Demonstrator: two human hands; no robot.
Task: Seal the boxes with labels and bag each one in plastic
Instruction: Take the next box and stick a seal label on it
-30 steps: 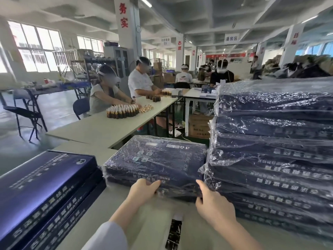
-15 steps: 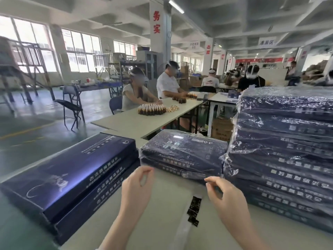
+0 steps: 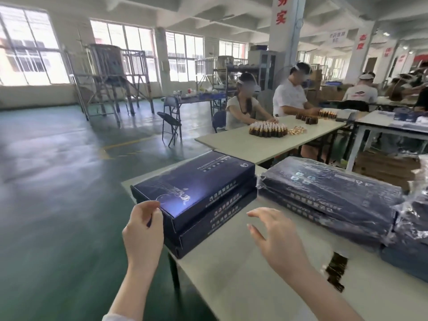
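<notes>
On the worktable point(image 3: 231, 286), just left of the plastic-bagged boxes point(image 3: 328, 195), the stack of unbagged dark blue boxes point(image 3: 215, 228) sits at the left edge. To draw the top box point(image 3: 196, 188) off level, the left hand point(image 3: 142, 230), curled at its near-left corner (gripping or not, I cannot tell), needs the spread, empty right hand point(image 3: 275, 237) steadying the near side.

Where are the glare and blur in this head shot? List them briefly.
Head view: glare whitens the top dark blue cardboard box near its front corner; the windows are blown out; the open right hand and the black label strip are motion-smeared; wide-angle distortion tilts the white pillar.
</notes>
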